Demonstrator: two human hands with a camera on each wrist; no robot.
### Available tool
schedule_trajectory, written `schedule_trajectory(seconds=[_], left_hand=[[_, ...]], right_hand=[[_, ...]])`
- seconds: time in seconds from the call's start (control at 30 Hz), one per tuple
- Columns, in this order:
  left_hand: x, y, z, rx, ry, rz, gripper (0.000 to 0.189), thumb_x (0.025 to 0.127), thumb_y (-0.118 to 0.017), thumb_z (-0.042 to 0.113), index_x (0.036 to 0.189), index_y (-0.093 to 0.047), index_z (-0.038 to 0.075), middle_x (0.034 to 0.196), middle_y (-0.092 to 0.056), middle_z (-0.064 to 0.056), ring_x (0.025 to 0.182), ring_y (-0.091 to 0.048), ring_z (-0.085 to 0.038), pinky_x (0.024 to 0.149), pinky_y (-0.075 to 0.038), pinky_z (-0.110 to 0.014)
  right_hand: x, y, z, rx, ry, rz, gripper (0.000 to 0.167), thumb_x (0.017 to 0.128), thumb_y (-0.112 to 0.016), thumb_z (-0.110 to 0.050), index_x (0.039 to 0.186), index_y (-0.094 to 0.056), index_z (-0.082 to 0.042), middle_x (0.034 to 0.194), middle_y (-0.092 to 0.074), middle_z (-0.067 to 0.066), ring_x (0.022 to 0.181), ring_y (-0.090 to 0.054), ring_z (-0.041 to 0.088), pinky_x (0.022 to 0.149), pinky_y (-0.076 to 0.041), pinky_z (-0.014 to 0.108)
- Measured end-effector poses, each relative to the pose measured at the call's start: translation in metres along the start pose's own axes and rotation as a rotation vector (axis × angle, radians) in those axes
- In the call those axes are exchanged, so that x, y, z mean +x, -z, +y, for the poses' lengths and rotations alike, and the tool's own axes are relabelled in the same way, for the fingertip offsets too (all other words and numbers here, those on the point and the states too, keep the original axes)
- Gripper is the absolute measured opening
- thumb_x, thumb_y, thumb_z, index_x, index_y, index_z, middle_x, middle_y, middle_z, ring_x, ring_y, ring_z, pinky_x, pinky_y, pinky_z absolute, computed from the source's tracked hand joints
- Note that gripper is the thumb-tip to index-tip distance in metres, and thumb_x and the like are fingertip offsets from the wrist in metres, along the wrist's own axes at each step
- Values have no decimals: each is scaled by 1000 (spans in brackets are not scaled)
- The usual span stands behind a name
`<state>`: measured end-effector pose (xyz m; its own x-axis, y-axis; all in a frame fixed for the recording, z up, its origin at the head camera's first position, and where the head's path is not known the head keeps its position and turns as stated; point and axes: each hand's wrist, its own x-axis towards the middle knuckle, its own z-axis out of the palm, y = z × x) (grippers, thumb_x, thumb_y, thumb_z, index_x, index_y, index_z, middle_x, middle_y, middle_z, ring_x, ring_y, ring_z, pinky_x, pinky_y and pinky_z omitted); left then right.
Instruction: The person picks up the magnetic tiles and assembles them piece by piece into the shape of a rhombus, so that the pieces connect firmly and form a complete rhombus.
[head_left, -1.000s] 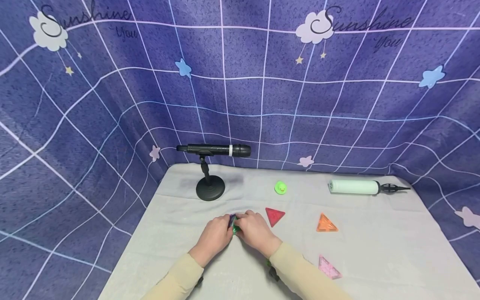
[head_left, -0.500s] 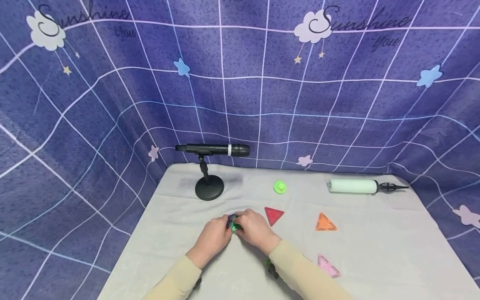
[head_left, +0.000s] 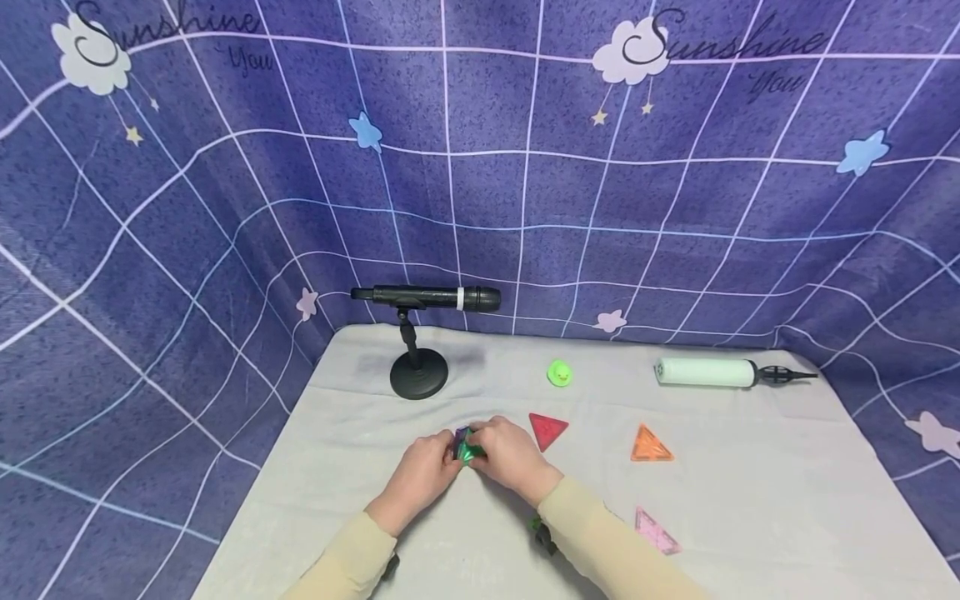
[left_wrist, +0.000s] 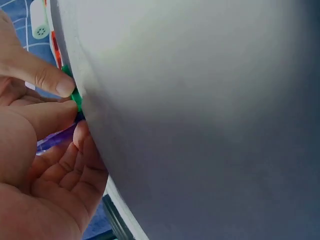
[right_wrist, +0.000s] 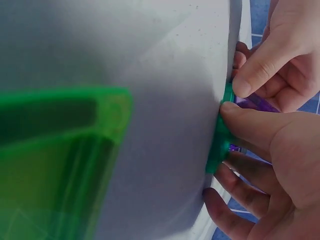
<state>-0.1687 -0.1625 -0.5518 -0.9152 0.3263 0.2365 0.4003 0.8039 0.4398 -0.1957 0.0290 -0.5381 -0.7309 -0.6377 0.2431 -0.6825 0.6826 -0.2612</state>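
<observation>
"Two see-through plastic pieces, a green tile (right_wrist: 218,140) and a purple tile (right_wrist: 257,103), right? Where are they exactly?"

"Yep. Left of the middle of the table (head_left: 750,517), between the person's hands. They sit right up against each other, but I can't tell if they're joined or whether they touch the cloth."

"And who's holding what?"

"Right hand (head_left: 510,454) has the green one, thumb on the side facing the person, fingers bent behind. Left hand (head_left: 422,475) is pinching too: its thumb is on the end of the green tile and its fingers are tucked by the purple one. Fingertips partly hide both pieces."

"What's around them?"

"Red triangle (head_left: 548,431) just right of the right hand, orange triangle (head_left: 652,446) further right, pink triangle (head_left: 657,531) nearer, beside the right sleeve (head_left: 600,533). The right wrist view also has a big green see-through piece (right_wrist: 50,165) close up on its left side, kinda blurry."

"Farther out?"

"Little green duck (head_left: 559,374) on the far side, black mic (head_left: 427,298) lying level on its round-based stand (head_left: 418,375) at far left, pale green pump (head_left: 707,372) on its side at far right. Behind it all, a purple-blue curtain (head_left: 480,108) with grid lines, clouds and stars."
</observation>
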Motion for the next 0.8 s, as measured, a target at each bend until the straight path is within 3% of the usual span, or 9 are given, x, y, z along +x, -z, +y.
schedule_trajectory(seconds=[0.33, 0.57, 0.8], left_hand=[[-1, 4, 0, -21, -1, -4, 29, 84, -82, 7, 79, -54, 14, 63, -43, 14, 55, -42, -4, 52, -36, -26], [0, 2, 0, -33, 4, -27, 29, 86, -80, 7, 79, -52, 14, 63, -43, 12, 54, -42, -5, 51, -37, -26], [1, 0, 1, -39, 11, -11, 30, 84, -80, 4, 79, -52, 12, 62, -42, 11, 54, -41, -6, 51, -36, -27]], right_hand=[[0, -2, -2, 1, -3, 13, 18, 86, -88, -21, 100, -81, -13, 121, -74, 6, 101, -68, 23, 86, -55, 33], [-2, -2, -2, 18, 2, 21, 18, 86, -88, -20, 100, -80, -13, 119, -75, 5, 97, -67, 23, 83, -55, 34], [-5, -8, -2, -11, -6, 42, 15, 88, -86, -22, 99, -79, -13, 121, -73, 6, 101, -67, 23, 87, -55, 34]])
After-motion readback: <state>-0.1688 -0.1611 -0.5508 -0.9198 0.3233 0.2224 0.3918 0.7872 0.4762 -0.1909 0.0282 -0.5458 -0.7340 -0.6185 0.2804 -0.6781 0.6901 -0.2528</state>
